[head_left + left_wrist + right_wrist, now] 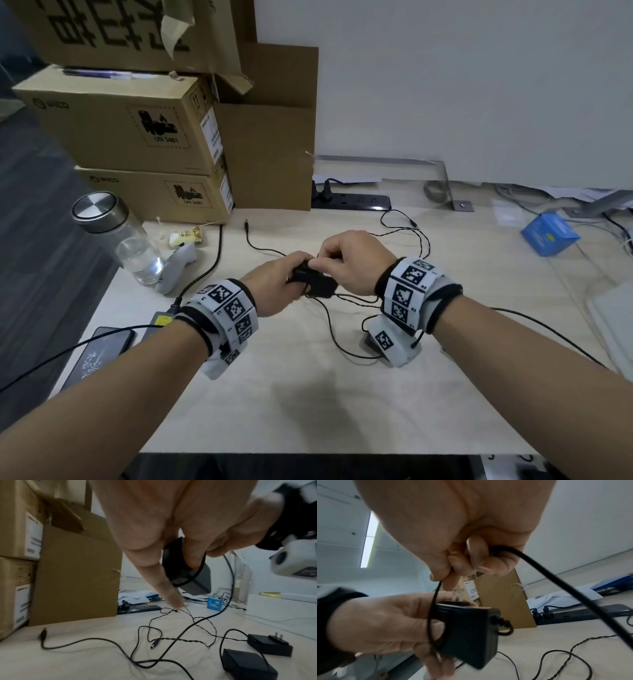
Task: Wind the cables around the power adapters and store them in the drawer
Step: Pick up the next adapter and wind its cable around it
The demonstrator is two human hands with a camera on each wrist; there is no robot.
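My left hand (pixel 277 284) grips a black power adapter (pixel 310 277) above the middle of the desk; its thumb lies on the adapter's side (pixel 467 635). My right hand (pixel 346 263) pinches the adapter's black cable (pixel 539 566) between thumb and forefinger, and one turn of it loops round the body. Two more black adapters (pixel 269 646) (pixel 247 665) lie on the desk below, one with its prongs up. Their thin cables (pixel 171 639) sprawl tangled over the desk. No drawer is in view.
Stacked cardboard boxes (pixel 130 130) stand at the back left, a black power strip (pixel 352 202) against the wall. A glass bottle (pixel 116 236) and a phone (pixel 102 353) sit at the left, a blue box (pixel 548 233) at the right.
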